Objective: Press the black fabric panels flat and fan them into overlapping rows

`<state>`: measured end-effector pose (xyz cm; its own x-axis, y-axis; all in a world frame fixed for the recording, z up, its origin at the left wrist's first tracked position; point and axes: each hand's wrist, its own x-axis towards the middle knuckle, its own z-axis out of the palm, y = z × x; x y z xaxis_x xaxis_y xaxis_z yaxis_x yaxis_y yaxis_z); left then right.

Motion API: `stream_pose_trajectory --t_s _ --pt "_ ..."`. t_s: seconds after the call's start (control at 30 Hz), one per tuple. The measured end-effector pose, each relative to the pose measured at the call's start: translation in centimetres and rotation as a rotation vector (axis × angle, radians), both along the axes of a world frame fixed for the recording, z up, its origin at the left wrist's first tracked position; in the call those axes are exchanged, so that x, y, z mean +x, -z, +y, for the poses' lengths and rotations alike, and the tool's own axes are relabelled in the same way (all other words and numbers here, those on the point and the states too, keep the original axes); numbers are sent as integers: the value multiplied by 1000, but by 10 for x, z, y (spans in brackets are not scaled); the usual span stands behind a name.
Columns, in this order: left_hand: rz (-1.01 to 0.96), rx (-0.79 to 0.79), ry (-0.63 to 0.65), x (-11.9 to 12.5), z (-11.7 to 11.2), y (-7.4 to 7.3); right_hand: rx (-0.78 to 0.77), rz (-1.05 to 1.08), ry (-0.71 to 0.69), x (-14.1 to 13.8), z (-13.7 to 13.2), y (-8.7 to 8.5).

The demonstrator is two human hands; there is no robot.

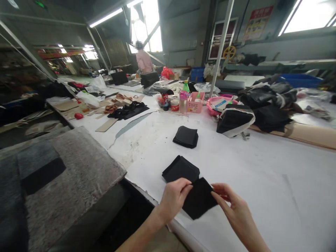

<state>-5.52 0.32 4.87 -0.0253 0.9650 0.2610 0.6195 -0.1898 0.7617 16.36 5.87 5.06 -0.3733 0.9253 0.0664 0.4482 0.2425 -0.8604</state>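
Between the left hand [172, 197] and the right hand [233, 203], one thin black piece [201, 200]

Just short of the nearer stack [181, 169], both hands are closed on the black piece, the left thumb and fingers pinching its upper left edge, the right ones its upper right edge. It looks almost square and is turned cornerwise, so no long axis stands out. The relation that seems to count most is that the nearer stack lies beyond the piece and a little to its left, closer to the left hand than to the right. One corner of the piece overlaps the stack in view; whether they touch, I cannot tell. Farther out from the hands, on the same white bench [262, 175], is the farther stack [186, 136], well apart from the fingers. Left of the left hand lies a grey slab [78, 164].
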Motion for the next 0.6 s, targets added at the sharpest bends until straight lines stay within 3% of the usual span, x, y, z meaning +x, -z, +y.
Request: stream_pose_trajectory --t_s 0.1,0.23,0.4,0.6 --pt "90 52 -184 -28 21 2 34 -102 -60 -31 29 0" --pt "421 61 -383 -47 39 27 87 -462 -85 -75 66 2" --pt "487 42 -400 -50 40 57 21 -741 -142 -116 87 0" --pt "375 137 -408 -49 33 70 -157 -684 -239 -122 104 10"
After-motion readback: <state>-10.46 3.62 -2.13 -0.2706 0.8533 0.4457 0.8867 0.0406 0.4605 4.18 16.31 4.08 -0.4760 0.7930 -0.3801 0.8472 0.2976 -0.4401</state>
